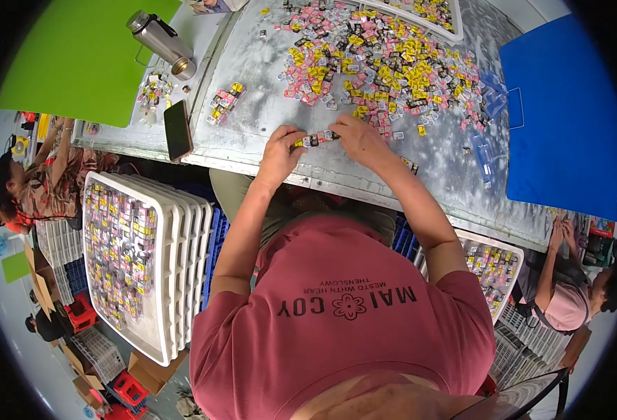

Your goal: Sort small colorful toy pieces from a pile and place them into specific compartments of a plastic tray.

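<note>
My left hand (279, 152) and my right hand (366, 142) meet near the front edge of the metal worktable (252, 91). Between them runs a short row of small plastic pieces (318, 138), coloured yellow, black, pink and white. The left fingers pinch its left end and the right fingers press its right end. Just beyond my right hand spreads a big loose pile of the same small pieces (399, 66). To the left of my hands lies a small block of lined-up pieces (225, 103). What the pieces are exactly is too small to tell.
A phone (177, 131) and a steel thermos (160, 43) stand left, beside a green panel (70, 63). A blue panel (564, 119) is at right. Stacked white trays (161, 280) hold rows of pieces at my left; another tray (508, 262) sits right. Co-workers sit on both sides.
</note>
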Action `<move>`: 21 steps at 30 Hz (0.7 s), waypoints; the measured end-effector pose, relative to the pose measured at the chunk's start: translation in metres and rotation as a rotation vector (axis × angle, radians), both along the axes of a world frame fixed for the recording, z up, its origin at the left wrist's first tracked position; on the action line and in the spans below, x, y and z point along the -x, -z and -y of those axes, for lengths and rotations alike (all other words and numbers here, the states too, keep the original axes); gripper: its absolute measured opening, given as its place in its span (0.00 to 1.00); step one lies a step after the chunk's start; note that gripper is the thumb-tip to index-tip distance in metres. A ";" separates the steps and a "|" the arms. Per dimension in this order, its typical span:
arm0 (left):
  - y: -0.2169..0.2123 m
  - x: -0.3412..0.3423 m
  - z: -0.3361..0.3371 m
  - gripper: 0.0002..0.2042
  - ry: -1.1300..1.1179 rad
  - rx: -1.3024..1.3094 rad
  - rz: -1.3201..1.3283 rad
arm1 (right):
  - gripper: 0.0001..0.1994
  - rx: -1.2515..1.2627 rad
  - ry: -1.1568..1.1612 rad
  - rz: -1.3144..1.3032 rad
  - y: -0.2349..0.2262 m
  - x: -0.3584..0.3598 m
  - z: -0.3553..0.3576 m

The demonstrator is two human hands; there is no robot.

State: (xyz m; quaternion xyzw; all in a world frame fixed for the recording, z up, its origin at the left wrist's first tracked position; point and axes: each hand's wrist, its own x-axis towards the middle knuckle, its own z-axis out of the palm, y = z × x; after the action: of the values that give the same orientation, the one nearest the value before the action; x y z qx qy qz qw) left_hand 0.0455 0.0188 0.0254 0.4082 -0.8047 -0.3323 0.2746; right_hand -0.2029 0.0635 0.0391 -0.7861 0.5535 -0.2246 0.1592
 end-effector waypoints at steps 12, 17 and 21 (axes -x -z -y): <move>0.000 0.009 -0.003 0.18 0.012 0.140 -0.010 | 0.16 0.102 0.040 -0.002 0.009 -0.006 -0.009; -0.015 0.019 -0.013 0.16 0.036 0.017 -0.074 | 0.15 0.031 0.081 0.024 -0.018 0.007 -0.035; -0.037 0.060 -0.024 0.15 0.253 0.065 -0.059 | 0.16 -0.048 0.215 0.087 -0.045 0.035 -0.084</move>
State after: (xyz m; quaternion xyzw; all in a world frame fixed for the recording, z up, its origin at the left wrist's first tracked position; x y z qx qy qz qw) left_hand -0.0143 0.0431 0.0625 0.2841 -0.8518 -0.3498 0.2672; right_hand -0.2379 0.1476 0.0845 -0.7076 0.6324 -0.2609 0.1766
